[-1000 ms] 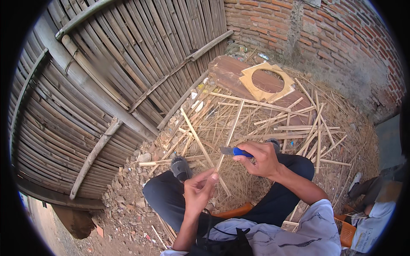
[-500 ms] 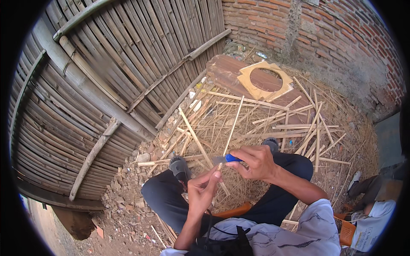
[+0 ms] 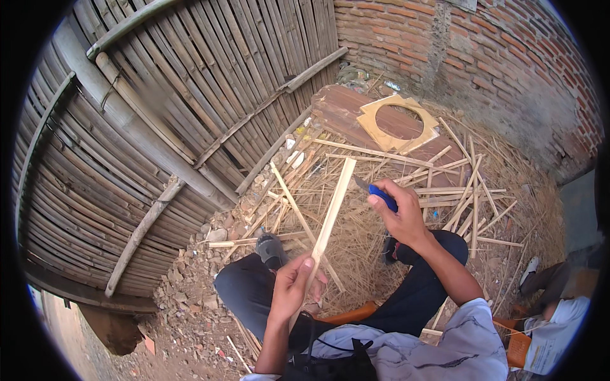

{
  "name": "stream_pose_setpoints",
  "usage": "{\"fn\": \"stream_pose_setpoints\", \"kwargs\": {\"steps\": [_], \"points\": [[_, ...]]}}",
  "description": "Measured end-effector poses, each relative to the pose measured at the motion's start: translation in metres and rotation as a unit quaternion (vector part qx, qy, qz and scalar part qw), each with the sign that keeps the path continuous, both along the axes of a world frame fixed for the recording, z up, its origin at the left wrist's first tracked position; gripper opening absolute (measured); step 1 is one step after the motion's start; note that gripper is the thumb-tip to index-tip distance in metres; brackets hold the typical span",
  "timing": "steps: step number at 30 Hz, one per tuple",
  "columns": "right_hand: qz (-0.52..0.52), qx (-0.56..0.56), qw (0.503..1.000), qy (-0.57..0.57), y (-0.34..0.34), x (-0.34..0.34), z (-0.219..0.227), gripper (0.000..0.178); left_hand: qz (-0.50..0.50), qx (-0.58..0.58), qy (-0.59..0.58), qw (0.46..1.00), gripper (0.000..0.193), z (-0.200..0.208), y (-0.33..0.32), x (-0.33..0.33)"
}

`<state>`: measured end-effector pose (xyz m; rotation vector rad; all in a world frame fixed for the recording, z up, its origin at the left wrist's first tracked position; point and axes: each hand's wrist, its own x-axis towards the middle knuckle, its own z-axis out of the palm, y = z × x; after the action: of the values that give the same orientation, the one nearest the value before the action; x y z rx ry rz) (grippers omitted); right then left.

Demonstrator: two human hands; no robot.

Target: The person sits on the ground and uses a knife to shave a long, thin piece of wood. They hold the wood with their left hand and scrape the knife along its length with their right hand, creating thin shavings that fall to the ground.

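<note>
My left hand (image 3: 294, 287) is closed round the lower part of a pale bamboo strip (image 3: 333, 209), which slants up and away from me over the straw. To its right, my right hand (image 3: 405, 214) grips the blue handle of a knife (image 3: 384, 198). The short blade points up and left, a little apart from the strip's far end. Both hands are above my lap, between my bent knees.
Loose bamboo strips (image 3: 473, 197) lie scattered over straw and rubble. Beyond them a frame with a round hole (image 3: 399, 124) rests on a brown board (image 3: 337, 111). A bamboo wall (image 3: 210, 82) stands left, a brick wall (image 3: 508, 70) behind. Another person's leg (image 3: 540, 279) shows at right.
The bamboo strip now shows its broad face and stands raised in my left hand. My right hand with the knife has moved up and right, away from the left hand.
</note>
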<state>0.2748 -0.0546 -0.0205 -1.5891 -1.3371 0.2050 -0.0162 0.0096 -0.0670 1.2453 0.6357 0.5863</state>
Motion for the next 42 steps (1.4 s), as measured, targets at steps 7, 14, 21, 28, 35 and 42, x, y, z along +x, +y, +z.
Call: {"fn": "stream_pose_setpoints", "kwargs": {"steps": [7, 14, 21, 28, 35, 42], "points": [[0.064, -0.007, 0.992, 0.107, 0.005, 0.002, -0.019, 0.037, 0.024, 0.076, 0.026, 0.997, 0.045, 0.01, 0.002, 0.018], [0.093, -0.038, 0.99, 0.103, 0.0, -0.004, -0.014, 0.036, 0.007, 0.066, 0.014, 0.998, 0.045, 0.005, -0.001, 0.024], [0.126, 0.027, 0.986, -0.101, -0.004, -0.017, -0.022, 0.03, -0.013, -0.004, 0.001, 1.0, 0.04, 0.015, -0.002, 0.028], [0.117, 0.062, 0.982, -0.136, -0.004, -0.03, -0.018, 0.028, -0.026, 0.074, 0.013, 0.997, 0.04, 0.009, -0.004, 0.026], [0.108, 0.081, 0.975, -0.179, -0.008, -0.033, -0.019, 0.029, 0.016, 0.237, 0.119, 0.964, 0.038, 0.017, -0.008, 0.033], [0.099, 0.079, 0.974, -0.188, -0.011, -0.042, -0.019, 0.028, 0.042, 0.284, 0.137, 0.948, 0.036, 0.023, -0.012, 0.036]]}}
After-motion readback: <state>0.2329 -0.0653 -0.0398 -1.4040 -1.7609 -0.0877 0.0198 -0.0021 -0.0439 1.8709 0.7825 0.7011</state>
